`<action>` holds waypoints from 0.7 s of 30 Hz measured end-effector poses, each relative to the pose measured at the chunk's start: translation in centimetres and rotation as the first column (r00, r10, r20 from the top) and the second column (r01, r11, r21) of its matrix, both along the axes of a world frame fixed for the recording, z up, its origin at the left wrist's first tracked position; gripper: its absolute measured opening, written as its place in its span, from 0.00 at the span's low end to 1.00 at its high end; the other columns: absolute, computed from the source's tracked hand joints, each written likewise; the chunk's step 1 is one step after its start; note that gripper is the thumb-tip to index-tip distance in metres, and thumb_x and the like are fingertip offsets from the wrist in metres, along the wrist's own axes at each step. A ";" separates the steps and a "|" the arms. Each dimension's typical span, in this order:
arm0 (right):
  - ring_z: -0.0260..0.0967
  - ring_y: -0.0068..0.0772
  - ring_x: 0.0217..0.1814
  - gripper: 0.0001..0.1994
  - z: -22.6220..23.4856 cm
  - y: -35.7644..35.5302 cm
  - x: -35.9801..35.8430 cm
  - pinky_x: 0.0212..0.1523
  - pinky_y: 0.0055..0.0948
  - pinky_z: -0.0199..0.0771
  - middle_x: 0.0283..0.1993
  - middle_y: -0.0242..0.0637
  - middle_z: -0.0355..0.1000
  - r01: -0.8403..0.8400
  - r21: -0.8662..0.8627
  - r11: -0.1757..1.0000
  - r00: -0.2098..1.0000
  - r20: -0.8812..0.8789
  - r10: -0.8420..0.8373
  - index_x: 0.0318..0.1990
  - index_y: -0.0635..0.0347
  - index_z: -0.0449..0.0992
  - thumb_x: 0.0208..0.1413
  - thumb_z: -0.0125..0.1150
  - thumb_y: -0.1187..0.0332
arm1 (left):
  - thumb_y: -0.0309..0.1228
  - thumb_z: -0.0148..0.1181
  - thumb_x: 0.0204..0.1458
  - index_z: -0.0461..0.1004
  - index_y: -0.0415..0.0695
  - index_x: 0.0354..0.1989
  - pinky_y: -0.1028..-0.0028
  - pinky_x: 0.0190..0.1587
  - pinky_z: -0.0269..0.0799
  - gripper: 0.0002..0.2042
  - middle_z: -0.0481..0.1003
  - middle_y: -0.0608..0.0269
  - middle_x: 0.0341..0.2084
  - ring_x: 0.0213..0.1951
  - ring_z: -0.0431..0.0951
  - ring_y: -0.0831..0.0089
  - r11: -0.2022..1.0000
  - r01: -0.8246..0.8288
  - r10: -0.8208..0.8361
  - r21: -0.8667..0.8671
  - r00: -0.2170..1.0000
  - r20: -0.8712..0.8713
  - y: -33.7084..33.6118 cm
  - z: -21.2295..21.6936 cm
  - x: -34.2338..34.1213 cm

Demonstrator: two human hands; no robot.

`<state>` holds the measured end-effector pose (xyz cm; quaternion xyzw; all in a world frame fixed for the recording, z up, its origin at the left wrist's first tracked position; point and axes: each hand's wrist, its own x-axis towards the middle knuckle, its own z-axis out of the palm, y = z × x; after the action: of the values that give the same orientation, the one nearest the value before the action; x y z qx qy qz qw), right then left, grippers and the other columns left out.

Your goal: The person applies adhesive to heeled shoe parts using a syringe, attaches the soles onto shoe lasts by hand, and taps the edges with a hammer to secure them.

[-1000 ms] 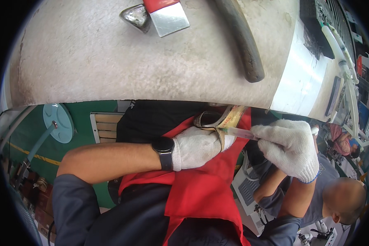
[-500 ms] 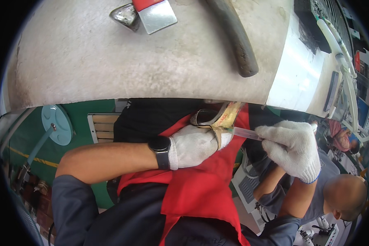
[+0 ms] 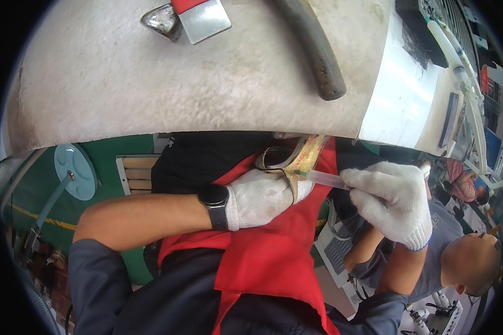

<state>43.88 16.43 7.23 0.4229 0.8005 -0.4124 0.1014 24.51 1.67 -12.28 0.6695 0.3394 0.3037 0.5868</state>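
The shoe piece [image 3: 288,159], a tan and dark strap-like sandal upper with a yellowish sole edge, sits just below the front rim of the worktop [image 3: 151,95], above the red apron [image 3: 262,257], near the middle of the view. Its long axis runs from about 8 o'clock up to 2 o'clock, the sole edge pointing toward 2 o'clock at the worktop rim. The left hand [image 3: 262,198], in a white knit glove, lies directly at 7 o'clock from it, and its grip is clenched around the lower end of the piece, the strap passing over the fingers. From 3 to 4 o'clock comes a slim clear tube-like applicator [image 3: 324,178], its long axis close to level, tilted slightly down toward 4 o'clock, its tip pointing at 9 o'clock and touching the piece just beside the left fingers. The right hand [image 3: 394,201], also gloved in white, is closed around the applicator's rear end; it stands a little apart from the piece, so the left hand is the nearer one. On the worktop, at 12 o'clock, lie a metal scraper with a red handle [image 3: 198,17] and a dark curved bar [image 3: 313,47]. At 4 o'clock another person's grey-sleeved shoulder [image 3: 447,234] shows below.
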 end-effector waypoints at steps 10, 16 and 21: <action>0.83 0.43 0.27 0.13 -1.0 0.2 0.0 0.30 0.37 0.82 0.29 0.43 0.81 -0.036 0.005 0.999 0.999 -0.039 0.036 0.47 0.63 0.91 0.53 0.73 0.78 | 0.27 0.50 0.74 0.76 0.38 0.57 0.53 0.55 0.81 0.12 0.81 0.40 0.49 0.50 0.84 0.42 0.997 -0.031 0.028 0.071 0.999 0.041 0.1 0.0 0.0; 0.83 0.43 0.27 0.13 -1.0 0.2 -0.2 0.30 0.37 0.82 0.29 0.44 0.81 -0.062 0.012 0.998 0.998 -0.020 0.062 0.47 0.63 0.91 0.53 0.73 0.77 | 0.27 0.51 0.74 0.77 0.37 0.56 0.53 0.54 0.82 0.11 0.81 0.39 0.50 0.49 0.84 0.42 0.996 -0.041 0.038 0.076 0.998 0.043 -0.2 -0.4 0.3; 0.83 0.43 0.26 0.13 -1.2 0.2 -0.2 0.29 0.37 0.81 0.28 0.43 0.80 -0.077 0.040 0.996 0.996 -0.043 0.078 0.47 0.63 0.92 0.54 0.73 0.76 | 0.28 0.52 0.74 0.77 0.37 0.58 0.54 0.55 0.83 0.12 0.82 0.39 0.52 0.50 0.85 0.42 0.998 0.042 -0.041 0.043 0.999 -0.021 0.2 -0.1 0.0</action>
<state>43.68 16.65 6.04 0.3841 0.8261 -0.4021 0.0916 24.56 1.83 -12.33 0.6919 0.3248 0.2921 0.5748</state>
